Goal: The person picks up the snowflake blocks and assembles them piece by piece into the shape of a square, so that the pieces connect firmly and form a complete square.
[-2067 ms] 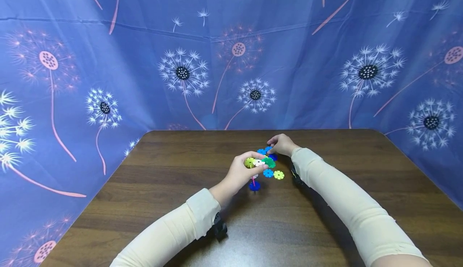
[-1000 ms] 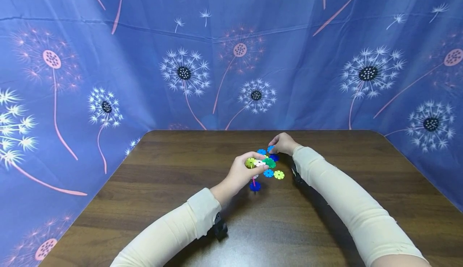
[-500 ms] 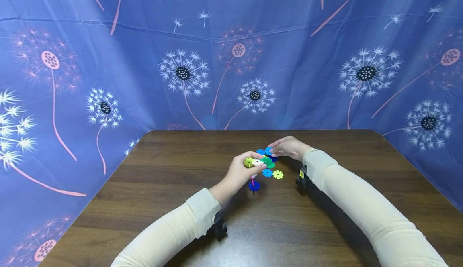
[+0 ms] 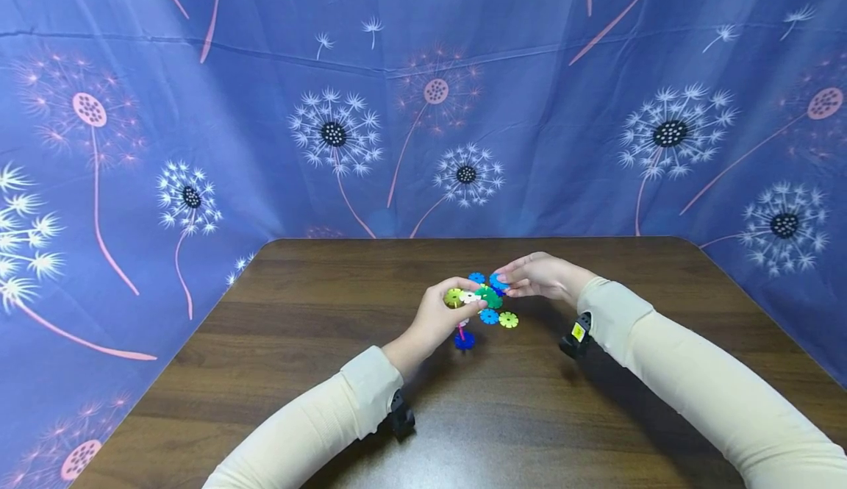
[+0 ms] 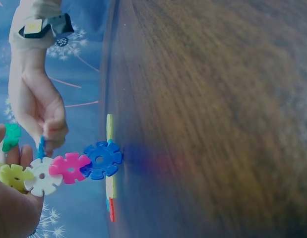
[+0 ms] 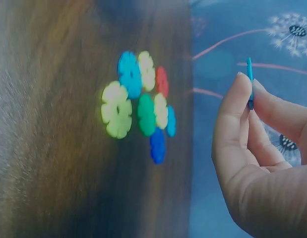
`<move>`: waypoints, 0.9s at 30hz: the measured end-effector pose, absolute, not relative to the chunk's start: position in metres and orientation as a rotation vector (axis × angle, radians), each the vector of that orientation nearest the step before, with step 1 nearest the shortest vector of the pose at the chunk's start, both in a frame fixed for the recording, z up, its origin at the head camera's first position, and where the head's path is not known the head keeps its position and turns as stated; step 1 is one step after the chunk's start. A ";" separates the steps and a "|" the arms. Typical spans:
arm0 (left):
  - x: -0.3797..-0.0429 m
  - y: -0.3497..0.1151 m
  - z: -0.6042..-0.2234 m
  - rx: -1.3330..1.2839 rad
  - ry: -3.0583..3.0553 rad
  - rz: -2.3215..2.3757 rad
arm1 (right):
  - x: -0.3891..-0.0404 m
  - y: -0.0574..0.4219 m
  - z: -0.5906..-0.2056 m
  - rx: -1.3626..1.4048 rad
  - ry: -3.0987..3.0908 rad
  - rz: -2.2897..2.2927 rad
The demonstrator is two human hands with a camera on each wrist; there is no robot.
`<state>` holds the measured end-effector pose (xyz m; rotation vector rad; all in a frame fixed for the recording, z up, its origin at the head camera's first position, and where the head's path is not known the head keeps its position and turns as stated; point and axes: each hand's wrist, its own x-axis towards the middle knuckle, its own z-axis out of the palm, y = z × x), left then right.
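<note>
My left hand [image 4: 429,321] grips a joined chain of flower-shaped interlocking discs. In the head view, a green disc [image 4: 489,297], a white disc and a yellow-green disc [image 4: 454,297] show at its fingers. The left wrist view shows the chain running through a white disc [image 5: 42,177] and a pink disc [image 5: 70,168] to a dark blue disc [image 5: 102,160] at the far end. Thumb and fingertips of my right hand [image 4: 551,278] pinch a single light blue disc [image 4: 499,282], seen edge-on in the right wrist view. It is close beside the green disc.
Several loose discs lie on the brown wooden table [image 4: 529,415], among them a blue disc [image 4: 489,317], a yellow disc [image 4: 509,320], a green disc [image 6: 146,114] and a red disc [image 6: 162,82]. A blue dandelion-print cloth [image 4: 542,106] hangs behind the table.
My right hand has lifted the light blue disc from the loose discs, then drawn back to the right and turned with it. The left hand has stayed almost still with the chain.
</note>
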<state>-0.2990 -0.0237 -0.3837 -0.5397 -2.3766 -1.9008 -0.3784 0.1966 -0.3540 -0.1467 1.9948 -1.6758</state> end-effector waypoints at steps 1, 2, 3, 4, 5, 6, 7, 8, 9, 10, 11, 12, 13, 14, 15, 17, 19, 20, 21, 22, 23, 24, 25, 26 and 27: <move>-0.299 -0.024 -0.384 -0.534 -2.377 -1.902 | -0.375 0.197 -0.353 -0.153 1.981 -1.679; -0.299 -0.024 -0.384 -0.529 -2.378 -1.904 | -0.373 0.197 -0.351 -0.158 1.973 -1.680; -0.299 -0.024 -0.385 -0.527 -2.377 -1.903 | -0.370 0.197 -0.350 -0.167 1.968 -1.681; -0.298 -0.024 -0.385 -0.524 -2.374 -1.907 | -0.367 0.198 -0.349 -0.176 1.965 -1.682; -0.298 -0.023 -0.385 -0.519 -2.375 -1.909 | -0.365 0.198 -0.348 -0.179 1.958 -1.688; -0.295 -0.023 -0.381 -0.514 -2.378 -1.910 | -0.362 0.198 -0.347 -0.185 1.954 -1.692; -0.292 -0.023 -0.377 -0.515 -2.379 -1.907 | -0.359 0.198 -0.346 -0.192 1.942 -1.702; -0.288 -0.023 -0.373 -0.514 -2.380 -1.904 | -0.357 0.198 -0.345 -0.193 1.935 -1.710; -0.285 -0.023 -0.369 -0.514 -2.383 -1.902 | -0.355 0.199 -0.345 -0.195 1.926 -1.716; -0.281 -0.023 -0.365 -0.513 -2.386 -1.901 | -0.352 0.199 -0.344 -0.192 1.914 -1.726; -0.278 -0.023 -0.361 -0.511 -2.392 -1.899 | -0.350 0.199 -0.343 -0.190 1.902 -1.734; -0.274 -0.023 -0.357 -0.514 -2.391 -1.897 | -0.348 0.199 -0.343 -0.184 1.892 -1.741; -0.274 -0.023 -0.356 -0.516 -2.388 -1.897 | -0.345 0.200 -0.343 -0.179 1.887 -1.743; -0.274 -0.023 -0.356 -0.515 -2.388 -1.898 | -0.344 0.200 -0.343 -0.167 1.884 -1.745; -0.274 -0.023 -0.357 -0.513 -2.389 -1.896 | -0.341 0.200 -0.342 -0.164 1.881 -1.743; -0.274 -0.023 -0.357 -0.511 -2.387 -1.894 | -0.338 0.200 -0.343 -0.163 1.870 -1.743; -0.273 -0.023 -0.357 -0.511 -2.387 -1.893 | -0.335 0.200 -0.343 -0.160 1.859 -1.746; -0.273 -0.023 -0.357 -0.510 -2.388 -1.891 | -0.334 0.200 -0.343 -0.159 1.853 -1.752; -0.273 -0.023 -0.356 -0.510 -2.388 -1.892 | -0.333 0.201 -0.343 -0.164 1.848 -1.757; -0.273 -0.023 -0.356 -0.509 -2.387 -1.893 | -0.333 0.201 -0.343 -0.161 1.842 -1.765; -0.273 -0.023 -0.356 -0.508 -2.388 -1.893 | -0.332 0.202 -0.343 -0.161 1.838 -1.771; -0.273 -0.023 -0.356 -0.507 -2.390 -1.892 | -0.331 0.202 -0.343 -0.160 1.834 -1.777; -0.272 -0.023 -0.356 -0.505 -2.390 -1.890 | -0.331 0.202 -0.343 -0.164 1.829 -1.781; -0.272 -0.023 -0.356 -0.504 -2.389 -1.888 | -0.330 0.203 -0.344 -0.165 1.825 -1.784; -0.272 -0.022 -0.356 -0.503 -2.386 -1.885 | -0.330 0.202 -0.344 -0.167 1.818 -1.787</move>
